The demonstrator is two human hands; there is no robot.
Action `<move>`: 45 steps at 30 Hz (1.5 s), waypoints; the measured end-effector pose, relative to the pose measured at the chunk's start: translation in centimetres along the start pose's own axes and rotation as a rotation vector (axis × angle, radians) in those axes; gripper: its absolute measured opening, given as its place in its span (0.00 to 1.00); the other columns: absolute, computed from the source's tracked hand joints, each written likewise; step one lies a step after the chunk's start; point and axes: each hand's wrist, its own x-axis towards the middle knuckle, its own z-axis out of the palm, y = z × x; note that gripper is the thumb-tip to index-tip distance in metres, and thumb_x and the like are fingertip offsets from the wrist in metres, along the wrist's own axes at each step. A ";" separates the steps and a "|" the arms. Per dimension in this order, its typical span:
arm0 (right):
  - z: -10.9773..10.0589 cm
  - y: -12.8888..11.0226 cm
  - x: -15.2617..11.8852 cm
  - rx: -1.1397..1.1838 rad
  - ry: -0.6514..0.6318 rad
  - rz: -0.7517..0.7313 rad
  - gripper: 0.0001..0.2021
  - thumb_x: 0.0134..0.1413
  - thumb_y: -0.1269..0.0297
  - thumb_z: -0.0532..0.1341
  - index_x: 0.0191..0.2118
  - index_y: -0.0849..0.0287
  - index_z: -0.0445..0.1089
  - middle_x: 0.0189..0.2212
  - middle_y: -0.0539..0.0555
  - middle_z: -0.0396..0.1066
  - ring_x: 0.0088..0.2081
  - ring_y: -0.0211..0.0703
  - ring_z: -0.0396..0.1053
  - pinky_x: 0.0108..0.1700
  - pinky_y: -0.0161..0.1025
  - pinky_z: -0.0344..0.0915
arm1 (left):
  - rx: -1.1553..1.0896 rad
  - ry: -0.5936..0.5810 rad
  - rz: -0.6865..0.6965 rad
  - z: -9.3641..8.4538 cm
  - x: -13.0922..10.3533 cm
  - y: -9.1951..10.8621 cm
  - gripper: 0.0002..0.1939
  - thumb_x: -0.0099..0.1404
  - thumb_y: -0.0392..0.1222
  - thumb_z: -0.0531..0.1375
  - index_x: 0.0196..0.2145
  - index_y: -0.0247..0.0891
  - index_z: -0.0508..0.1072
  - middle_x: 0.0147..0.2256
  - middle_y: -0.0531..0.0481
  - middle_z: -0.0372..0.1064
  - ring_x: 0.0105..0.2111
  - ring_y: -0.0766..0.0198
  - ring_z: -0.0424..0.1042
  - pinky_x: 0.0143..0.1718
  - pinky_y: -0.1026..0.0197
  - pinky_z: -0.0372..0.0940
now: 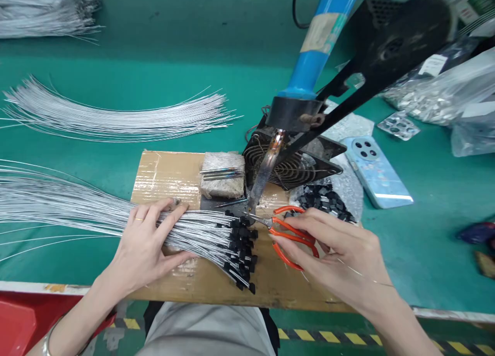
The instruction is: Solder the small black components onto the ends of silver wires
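Observation:
My left hand [149, 242] is wrapped over a thick bundle of thin silver wires [204, 232], which lies across a cardboard sheet [166, 175]. Small black end pieces [243, 242] cap the wires at the bundle's right end. In my right hand [336, 248] are pliers with orange handles [290, 237]; their tips point left, close beside the black pieces and just under the metal tip of a blue hot-air tool [266, 165]. A fine wire crosses my right wrist. Whether the pliers' tips grip anything is too small to tell.
Behind the tool tip is a black fan [286, 165]; left of it, a wrapped block [222, 175] bears metal rods. Black pieces [327, 201] and a phone [379, 170] lie right. Another wire bundle [127, 120] lies back left. A black arm [371, 67] overhangs the table.

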 end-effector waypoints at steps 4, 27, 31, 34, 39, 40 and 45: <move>0.1 0.1 -0.2 -0.013 -0.009 -0.011 0.02 0.64 0.71 0.66 0.40 0.58 0.77 0.31 0.53 0.78 0.26 0.38 0.74 0.26 0.33 0.70 | -0.019 0.003 -0.010 0.0 -0.1 0.0 0.39 0.67 0.62 0.64 0.67 0.40 0.61 0.56 0.33 0.66 0.48 0.41 0.69 0.48 0.43 0.63; 0.6 0.3 -0.4 -0.270 0.063 -0.141 0.04 0.68 0.65 0.65 0.40 0.57 0.76 0.32 0.53 0.81 0.28 0.39 0.78 0.30 0.34 0.72 | -0.012 0.013 0.014 0.0 0.0 0.0 0.37 0.68 0.60 0.63 0.66 0.34 0.64 0.55 0.30 0.66 0.47 0.40 0.68 0.48 0.43 0.63; 0.8 0.3 -0.3 -0.298 0.075 -0.142 0.04 0.68 0.66 0.65 0.40 0.59 0.76 0.31 0.53 0.81 0.29 0.39 0.78 0.31 0.34 0.70 | -0.024 0.008 0.000 0.1 0.0 0.0 0.38 0.68 0.61 0.64 0.66 0.35 0.65 0.56 0.31 0.67 0.48 0.40 0.68 0.49 0.43 0.63; 0.7 0.3 -0.2 -0.336 0.093 -0.176 0.05 0.68 0.65 0.65 0.40 0.60 0.76 0.31 0.54 0.81 0.28 0.39 0.78 0.30 0.35 0.69 | -0.020 0.015 0.010 0.0 0.0 -0.1 0.38 0.68 0.61 0.64 0.66 0.34 0.65 0.56 0.30 0.66 0.48 0.40 0.68 0.48 0.43 0.63; 0.6 0.1 -0.1 -0.402 0.121 -0.237 0.06 0.70 0.64 0.64 0.40 0.60 0.75 0.28 0.52 0.80 0.26 0.38 0.76 0.27 0.35 0.65 | -0.012 0.018 0.020 -0.1 0.0 0.0 0.38 0.68 0.60 0.64 0.65 0.31 0.66 0.55 0.29 0.66 0.47 0.39 0.68 0.47 0.42 0.63; 0.7 0.1 -0.1 -0.412 0.135 -0.251 0.06 0.69 0.64 0.64 0.40 0.60 0.75 0.28 0.53 0.80 0.25 0.38 0.76 0.27 0.35 0.64 | -0.010 0.019 0.022 -0.2 0.1 0.0 0.37 0.68 0.60 0.64 0.65 0.31 0.66 0.55 0.29 0.66 0.47 0.39 0.67 0.47 0.42 0.63; 0.5 0.8 -1.5 -0.459 0.121 -0.302 0.05 0.68 0.67 0.66 0.44 0.62 0.75 0.29 0.53 0.81 0.27 0.39 0.77 0.30 0.36 0.66 | -0.008 0.018 0.033 -0.2 0.1 0.0 0.37 0.69 0.61 0.62 0.64 0.31 0.66 0.54 0.29 0.66 0.46 0.40 0.67 0.46 0.42 0.64</move>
